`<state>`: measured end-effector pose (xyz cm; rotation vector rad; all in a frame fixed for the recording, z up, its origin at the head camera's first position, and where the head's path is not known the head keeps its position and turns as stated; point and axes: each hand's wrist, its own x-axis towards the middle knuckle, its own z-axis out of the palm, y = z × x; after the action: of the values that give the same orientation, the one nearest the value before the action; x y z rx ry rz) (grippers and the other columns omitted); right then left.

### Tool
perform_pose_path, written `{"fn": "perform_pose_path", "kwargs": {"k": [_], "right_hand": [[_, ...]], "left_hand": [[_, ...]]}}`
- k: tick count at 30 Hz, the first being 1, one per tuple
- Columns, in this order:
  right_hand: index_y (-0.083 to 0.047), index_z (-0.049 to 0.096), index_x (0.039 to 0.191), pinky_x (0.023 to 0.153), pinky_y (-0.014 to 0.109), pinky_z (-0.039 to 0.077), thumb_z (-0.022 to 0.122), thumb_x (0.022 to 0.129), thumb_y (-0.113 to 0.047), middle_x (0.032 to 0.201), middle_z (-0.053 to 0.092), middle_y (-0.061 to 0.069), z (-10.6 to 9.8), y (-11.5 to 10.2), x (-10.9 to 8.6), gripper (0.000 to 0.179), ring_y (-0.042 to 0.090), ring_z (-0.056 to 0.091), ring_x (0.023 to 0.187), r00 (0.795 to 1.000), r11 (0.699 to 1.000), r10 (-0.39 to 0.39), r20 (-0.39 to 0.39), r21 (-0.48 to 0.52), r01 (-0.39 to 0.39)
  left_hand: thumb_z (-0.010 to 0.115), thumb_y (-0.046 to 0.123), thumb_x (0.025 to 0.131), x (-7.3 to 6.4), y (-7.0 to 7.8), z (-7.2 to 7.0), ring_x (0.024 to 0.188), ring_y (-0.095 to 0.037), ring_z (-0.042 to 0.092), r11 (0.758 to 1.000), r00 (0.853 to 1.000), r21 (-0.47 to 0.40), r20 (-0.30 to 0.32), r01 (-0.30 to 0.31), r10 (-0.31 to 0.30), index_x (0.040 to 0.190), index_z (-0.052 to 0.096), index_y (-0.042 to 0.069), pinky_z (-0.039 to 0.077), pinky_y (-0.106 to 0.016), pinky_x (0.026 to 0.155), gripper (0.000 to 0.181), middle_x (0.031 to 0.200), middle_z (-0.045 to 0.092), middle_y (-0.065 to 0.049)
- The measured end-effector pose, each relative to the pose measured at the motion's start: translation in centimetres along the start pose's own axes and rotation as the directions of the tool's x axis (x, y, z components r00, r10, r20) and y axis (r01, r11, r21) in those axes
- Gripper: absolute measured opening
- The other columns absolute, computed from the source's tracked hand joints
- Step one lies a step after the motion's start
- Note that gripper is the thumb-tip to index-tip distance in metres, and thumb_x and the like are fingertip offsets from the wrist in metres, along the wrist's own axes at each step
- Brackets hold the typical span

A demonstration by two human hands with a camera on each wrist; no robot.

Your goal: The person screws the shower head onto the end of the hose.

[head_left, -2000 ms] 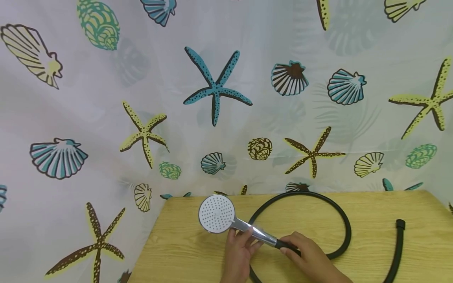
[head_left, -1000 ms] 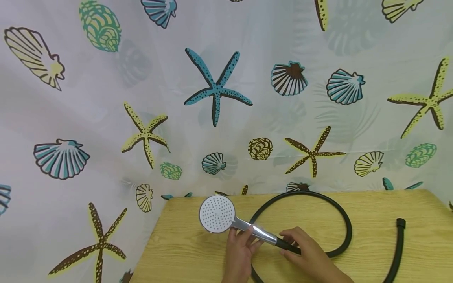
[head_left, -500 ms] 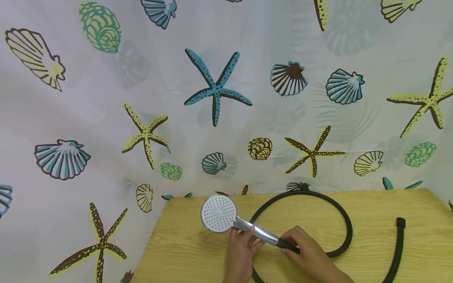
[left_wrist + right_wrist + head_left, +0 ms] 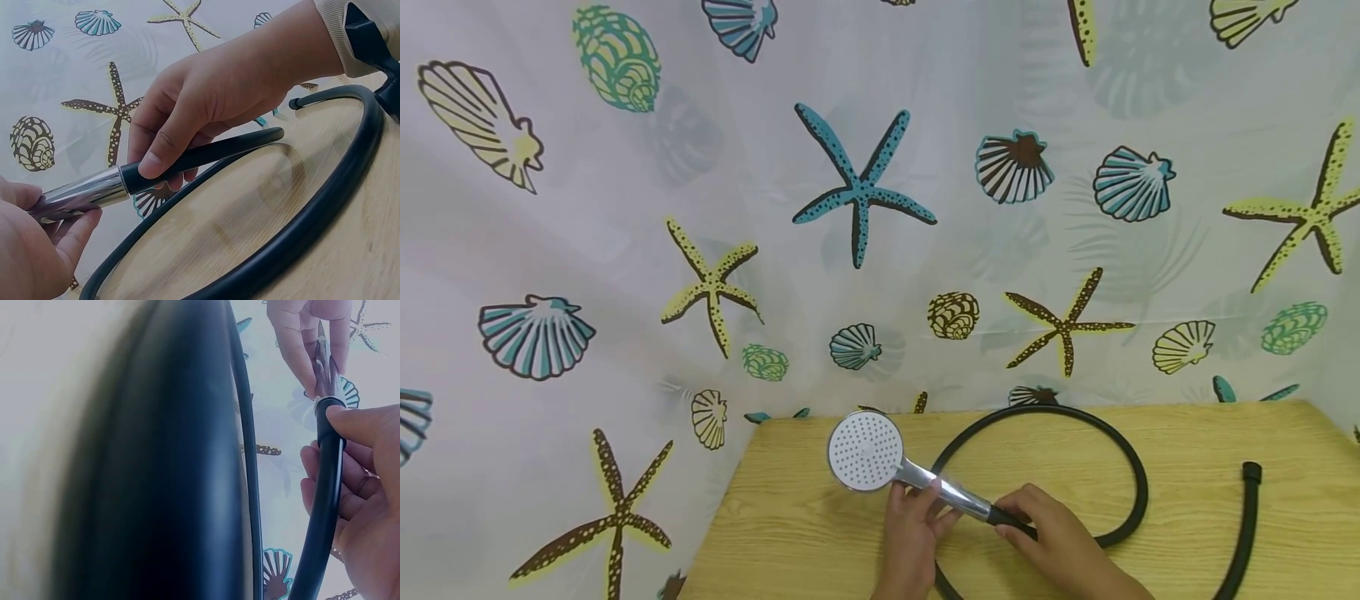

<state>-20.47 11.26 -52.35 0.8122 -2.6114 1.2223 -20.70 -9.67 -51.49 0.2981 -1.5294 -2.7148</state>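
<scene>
A chrome shower head (image 4: 866,451) with a round white spray face is held above the wooden table, its face toward the head camera. My left hand (image 4: 912,527) grips its chrome handle (image 4: 958,497). At the handle's lower end sits the black end of a shower hose (image 4: 206,154), flush against the chrome rim. My right hand (image 4: 1054,533) pinches that hose end, thumb on top and fingers beneath, as the right wrist view shows too. In the left wrist view the thumb and fingers of the left hand (image 4: 31,244) wrap the chrome handle.
The hose loops over the wooden table (image 4: 805,533) behind and right of the hands. Its other end, a black connector (image 4: 1251,472), lies at the right. A white curtain (image 4: 880,250) printed with starfish and shells hangs behind and on the left.
My right hand's fingers lifted and spread slightly at the hose end about a second ago, then closed round it again. The shower head has shifted slightly right; the left hand keeps its grip.
</scene>
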Motion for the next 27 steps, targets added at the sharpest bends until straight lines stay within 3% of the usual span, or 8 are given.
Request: {"fn": "perform_pose_path", "kwargs": {"k": [16, 27], "right_hand": [[-0.017, 0.068, 0.117, 0.07, 0.018, 0.055, 0.062, 0.101, -0.031, 0.101, 0.062, -0.014, -0.5, -0.05, -0.1, 0.022, -0.005, 0.053, 0.083, 0.999, 1.0, -0.014, 0.042, 0.004, 0.014], [-0.023, 0.067, 0.116, 0.08, 0.022, 0.06, 0.07, 0.095, -0.033, 0.106, 0.064, -0.016, -0.52, -0.06, 0.27, 0.023, 0.0, 0.063, 0.096, 0.993, 0.996, 0.085, 0.087, -0.005, -0.085]], "left_hand": [[0.059, 0.012, 0.1, 0.12, 0.13, 0.05, 0.107, -0.026, 0.071, 1.0, 1.0, 0.018, 0.009, 0.001, -0.001, 0.131, 0.044, 0.006, 0.062, -0.046, 0.098, 0.036, 0.119, 0.058, -0.015], [0.061, 0.015, 0.099, -0.17, 0.35, 0.19, 0.109, -0.027, 0.07, 1.0, 1.0, 0.021, 0.009, -0.004, 0.004, 0.13, 0.044, 0.006, 0.061, -0.046, 0.098, 0.037, 0.118, 0.06, -0.015]]}}
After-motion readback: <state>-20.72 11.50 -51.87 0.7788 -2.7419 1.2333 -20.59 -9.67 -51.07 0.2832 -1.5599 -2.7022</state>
